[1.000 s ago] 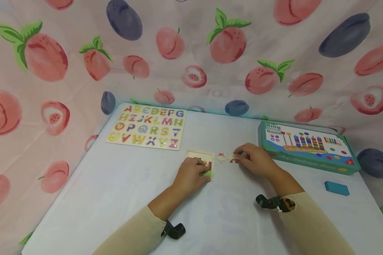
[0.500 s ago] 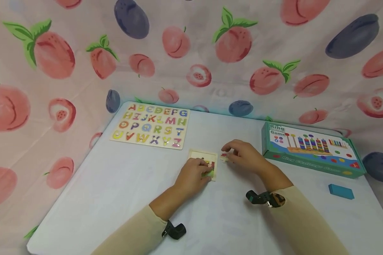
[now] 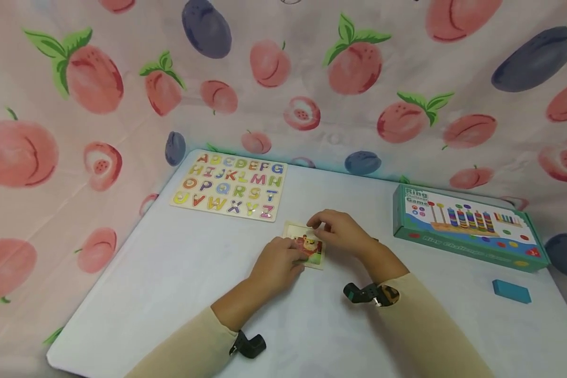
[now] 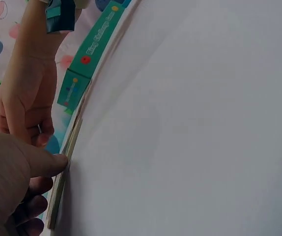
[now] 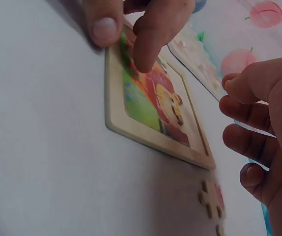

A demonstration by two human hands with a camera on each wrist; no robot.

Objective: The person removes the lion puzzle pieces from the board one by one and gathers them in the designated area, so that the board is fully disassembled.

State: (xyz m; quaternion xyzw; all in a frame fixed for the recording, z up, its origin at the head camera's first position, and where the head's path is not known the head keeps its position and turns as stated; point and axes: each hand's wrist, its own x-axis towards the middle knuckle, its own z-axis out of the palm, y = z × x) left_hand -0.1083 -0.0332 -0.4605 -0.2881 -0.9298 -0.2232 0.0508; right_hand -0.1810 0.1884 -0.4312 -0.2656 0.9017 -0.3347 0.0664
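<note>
A small wooden jigsaw puzzle tray (image 5: 151, 145) lies on the table, with a bear picture (image 3: 311, 243) filling much of it. The upper strip of its recess shows bare wood. My left hand (image 3: 276, 265) holds the tray's near left part, thumb at the edge and a fingertip on the picture. My right hand (image 3: 342, 233) hovers by the tray's right side, its loosely curled fingertips over the upper right corner. Nothing shows between those fingers. A loose jigsaw piece (image 5: 211, 199) with a red patch lies just off the tray; part of another shows below it in the right wrist view.
An alphabet board (image 3: 229, 186) with coloured letters lies at the back left. At the right stands a green ring game box (image 3: 470, 226), with a blue block (image 3: 512, 291) in front of it. A fruit-print cloth (image 3: 331, 126) hangs behind the white table (image 3: 170, 273).
My right hand has moved left, from the loose jigsaw pieces to the tray's upper right corner. My left hand stays on the tray, slightly lower, uncovering more of the bear. The head view has shifted slightly.
</note>
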